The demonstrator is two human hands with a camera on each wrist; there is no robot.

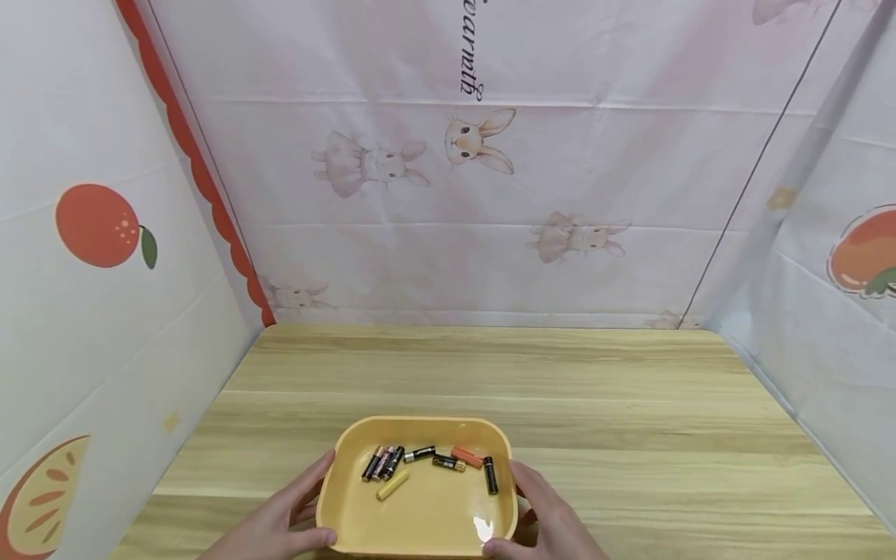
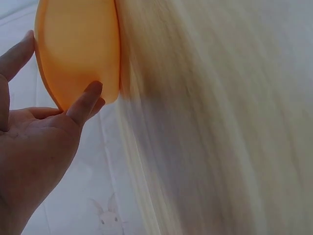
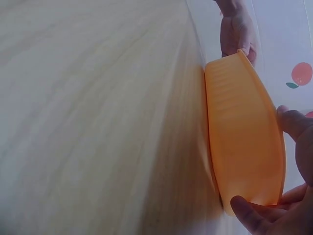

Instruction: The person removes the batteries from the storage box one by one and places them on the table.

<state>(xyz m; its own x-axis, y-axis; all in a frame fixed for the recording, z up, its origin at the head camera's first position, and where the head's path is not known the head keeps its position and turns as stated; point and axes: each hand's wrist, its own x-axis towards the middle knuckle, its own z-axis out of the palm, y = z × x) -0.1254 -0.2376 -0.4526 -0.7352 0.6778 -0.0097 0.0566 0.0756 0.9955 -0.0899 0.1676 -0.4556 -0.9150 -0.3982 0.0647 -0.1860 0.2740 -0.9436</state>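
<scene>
A yellow-orange plastic tray [image 1: 420, 529] sits at the near edge of the wooden table. My left hand [image 1: 280, 517] holds its left side, thumb at the near corner and fingers along the outer wall. On the opposite side, my right hand [image 1: 556, 517] grips the tray the same way. Inside lie several batteries: a side-by-side group of dark ones [image 1: 383, 463] at the left, a yellow battery [image 1: 393, 485], a black-and-silver battery [image 1: 420, 453], a black-and-gold battery [image 1: 449, 463], an orange battery [image 1: 467, 456] and a black battery [image 1: 490, 475] by the right wall. Both wrist views show the tray's outer wall [image 3: 244, 132].
The wooden tabletop [image 1: 504, 373] stretches behind the tray and to both sides. A rabbit-print cloth [image 1: 420, 264] hangs along its back edge. Fruit-print cloths stand at the left [image 1: 175, 334] and right [image 1: 805, 327].
</scene>
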